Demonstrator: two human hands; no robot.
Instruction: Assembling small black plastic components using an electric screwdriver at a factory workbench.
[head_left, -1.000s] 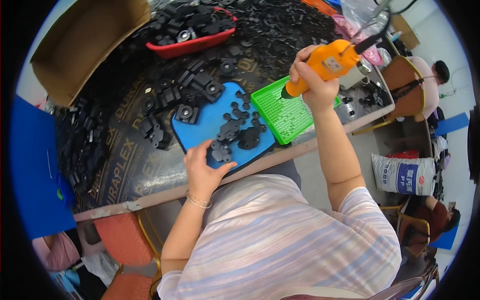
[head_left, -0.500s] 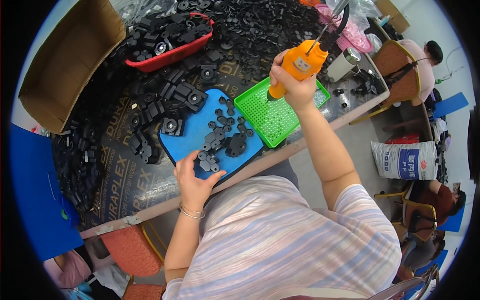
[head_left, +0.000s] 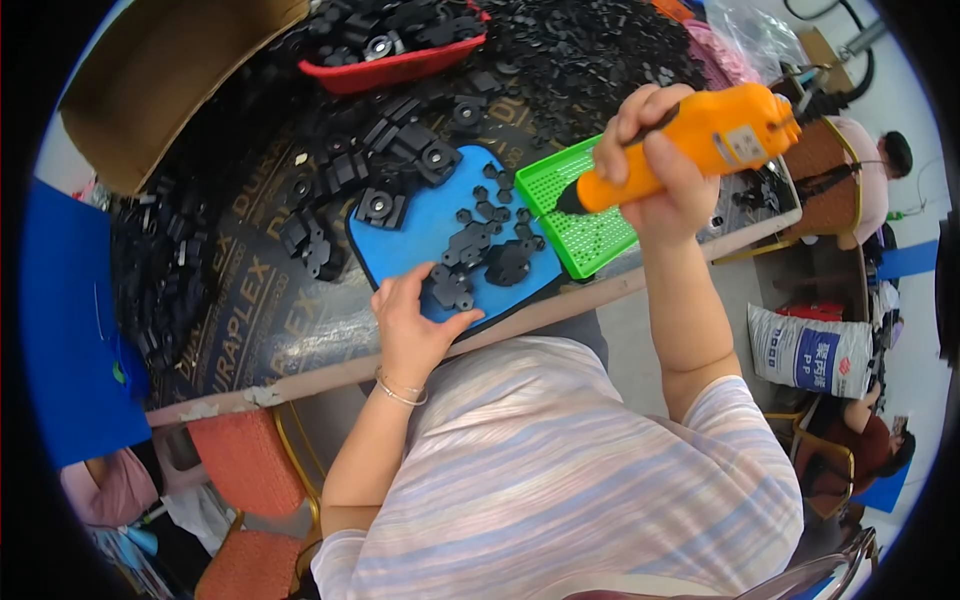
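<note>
The person sits at the near edge of the desk, which is dark and covered with heaps of small black plastic parts; the right hand is lifted up above the desk, with all its fingers wrapped tight around an orange power screwdriver; the dark tip of the tool points down and to the left, toward the green tray; the green tray has a grid of little holes and lies at the near edge of the desk, on the right side; the left hand lies low at the near edge, its fingers spread apart and pressing on the blue mat; its fingertips touch a black part at the near side of the mat, but they are not closed around it; more black parts sit in the middle of the mat, and one round-holed black piece sits at its far left corner; the blue mat lies just beside the green tray, and their edges touch; a red tray full of black parts sits near the far edge of the desk; a brown cardboard box stands at the far left corner; another person sits well away on the right.
</note>
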